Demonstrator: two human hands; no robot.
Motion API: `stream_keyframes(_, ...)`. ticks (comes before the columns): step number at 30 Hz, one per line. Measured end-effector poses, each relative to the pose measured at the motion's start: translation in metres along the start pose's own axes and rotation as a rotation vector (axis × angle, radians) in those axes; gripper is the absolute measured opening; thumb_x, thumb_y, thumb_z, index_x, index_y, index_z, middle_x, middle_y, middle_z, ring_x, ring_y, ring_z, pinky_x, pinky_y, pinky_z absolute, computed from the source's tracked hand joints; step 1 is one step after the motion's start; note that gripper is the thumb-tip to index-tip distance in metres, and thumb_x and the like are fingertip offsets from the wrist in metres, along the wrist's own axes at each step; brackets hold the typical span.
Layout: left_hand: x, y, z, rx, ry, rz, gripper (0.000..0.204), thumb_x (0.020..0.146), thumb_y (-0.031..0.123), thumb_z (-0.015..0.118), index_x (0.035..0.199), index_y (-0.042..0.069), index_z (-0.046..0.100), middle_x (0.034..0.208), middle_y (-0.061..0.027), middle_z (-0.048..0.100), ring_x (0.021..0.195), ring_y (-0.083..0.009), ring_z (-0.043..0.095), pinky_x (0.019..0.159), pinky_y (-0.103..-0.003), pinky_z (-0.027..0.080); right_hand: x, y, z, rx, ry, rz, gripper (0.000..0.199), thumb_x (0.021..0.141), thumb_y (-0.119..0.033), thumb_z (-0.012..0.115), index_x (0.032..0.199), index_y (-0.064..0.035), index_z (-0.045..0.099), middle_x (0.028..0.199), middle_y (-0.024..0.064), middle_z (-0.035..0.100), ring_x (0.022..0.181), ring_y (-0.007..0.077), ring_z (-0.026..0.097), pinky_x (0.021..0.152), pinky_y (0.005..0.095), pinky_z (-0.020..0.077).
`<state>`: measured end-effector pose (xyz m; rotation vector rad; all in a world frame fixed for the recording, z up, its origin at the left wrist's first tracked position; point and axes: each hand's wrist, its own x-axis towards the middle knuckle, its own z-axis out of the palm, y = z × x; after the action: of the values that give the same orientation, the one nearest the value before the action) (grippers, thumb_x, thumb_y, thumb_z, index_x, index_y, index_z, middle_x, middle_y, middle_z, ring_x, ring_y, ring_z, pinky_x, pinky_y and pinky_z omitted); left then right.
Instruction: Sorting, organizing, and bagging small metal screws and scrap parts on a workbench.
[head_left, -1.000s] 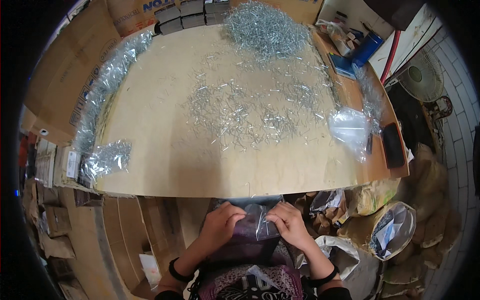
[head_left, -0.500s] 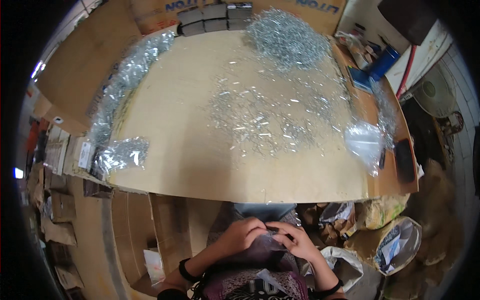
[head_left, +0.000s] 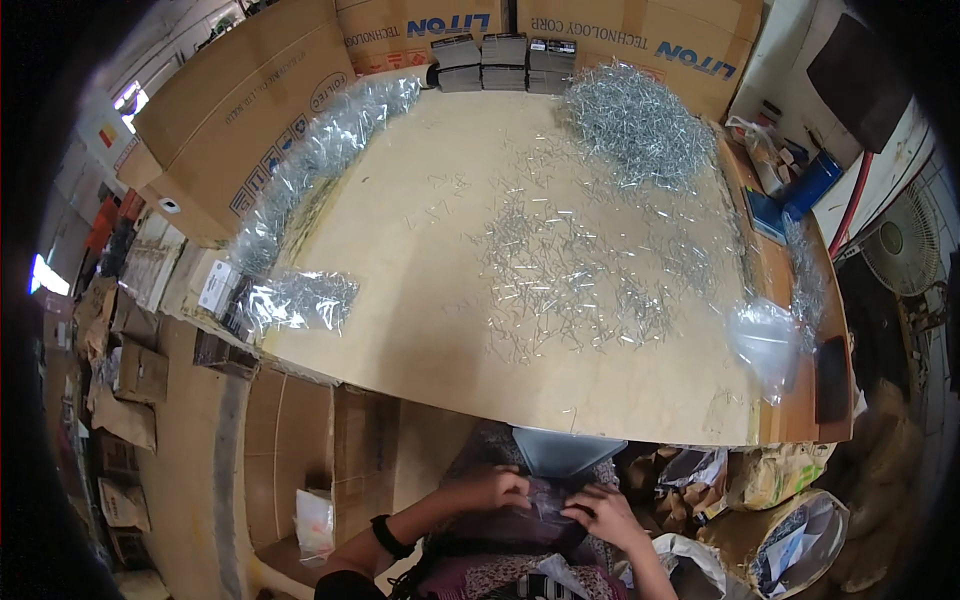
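Observation:
Over my lap, below the table's front edge, my left hand (head_left: 500, 488) and my right hand (head_left: 606, 513) pinch the two sides of a small clear plastic bag (head_left: 547, 502). Its contents are too blurred to make out. Just beyond my hands, a grey-blue tray (head_left: 568, 452) juts out from under the table's edge. Many thin, shiny metal pins (head_left: 560, 270) lie scattered over the table (head_left: 420, 340). Farther back, a large heap of the same pins (head_left: 640, 125) rises at the right.
Filled clear bags (head_left: 320, 150) line the table's left edge, with one filled bag (head_left: 305, 303) nearer me. A stack of dark packs (head_left: 503, 77) stands at the back before cardboard boxes (head_left: 640, 40). At right lie clear bags (head_left: 765, 345) and a black phone-like slab (head_left: 831, 380). Open sacks (head_left: 800, 540) stand below.
My hands have moved apart and lower, with the plastic bag stretched between them. The whole view has shifted, so the table appears lower and farther right.

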<state>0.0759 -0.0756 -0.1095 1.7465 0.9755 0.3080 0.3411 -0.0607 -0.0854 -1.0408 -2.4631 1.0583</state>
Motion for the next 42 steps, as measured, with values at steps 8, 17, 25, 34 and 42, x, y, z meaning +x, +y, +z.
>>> stream_keyframes(8, 0.008, -0.011, 0.033, -0.085, 0.475, -0.084, 0.020, 0.087, 0.024, 0.064, 0.097, 0.006, 0.062, 0.090, -0.0156, 0.064, 0.081, -0.0331, 0.064, 0.068, -0.039, 0.051, 0.012, 0.026, 0.051, -0.061, 0.402, 0.284, 0.024, 0.084, -0.020, 0.067, 0.088, -0.0019, 0.053, 0.084, 0.0163, 0.057, 0.081, 0.0361, 0.053, 0.074, 0.0438, 0.0379)
stream_keyframes(17, 0.002, 0.003, 0.042, -0.064, 0.630, 0.197, 0.013, 0.080, 0.011, 0.072, 0.090, 0.005, 0.067, 0.085, -0.0076, 0.066, 0.075, -0.0237, 0.064, 0.070, -0.032, 0.052, 0.092, -0.034, -0.085, -0.333, 0.645, -0.116, 0.030, 0.081, -0.012, 0.066, 0.108, -0.0027, 0.061, 0.109, 0.0133, 0.059, 0.104, 0.0313, 0.054, 0.093, 0.0461, 0.0365)
stream_keyframes(25, 0.007, 0.018, 0.035, -0.056, 0.660, 0.124, 0.012, 0.075, 0.006, 0.077, 0.083, 0.002, 0.069, 0.082, -0.0091, 0.065, 0.074, -0.0207, 0.063, 0.068, -0.031, 0.051, 0.151, -0.014, -0.119, -0.509, 0.399, -0.058, 0.046, 0.090, -0.039, 0.055, 0.130, -0.0163, 0.054, 0.141, 0.0093, 0.045, 0.132, 0.0335, 0.037, 0.110, 0.0525, 0.0224)
stream_keyframes(34, 0.003, 0.034, 0.030, -0.157, 0.681, 0.036, 0.012, 0.076, 0.007, 0.075, 0.085, 0.003, 0.068, 0.082, -0.0106, 0.063, 0.075, -0.0242, 0.063, 0.070, -0.032, 0.051, 0.107, -0.042, -0.108, -0.235, 0.572, -0.049, 0.043, 0.076, 0.001, 0.058, 0.117, -0.0113, 0.061, 0.123, 0.0071, 0.058, 0.119, 0.0283, 0.049, 0.104, 0.0485, 0.0286)
stream_keyframes(42, -0.002, 0.039, 0.027, -0.151, 0.623, 0.039, 0.013, 0.076, 0.009, 0.076, 0.084, 0.003, 0.068, 0.082, -0.0109, 0.063, 0.076, -0.0238, 0.063, 0.070, -0.032, 0.051, 0.087, -0.053, -0.088, -0.254, 0.377, -0.232, 0.042, 0.068, 0.005, 0.055, 0.106, -0.0078, 0.065, 0.117, 0.0076, 0.059, 0.116, 0.0249, 0.051, 0.101, 0.0457, 0.0314)
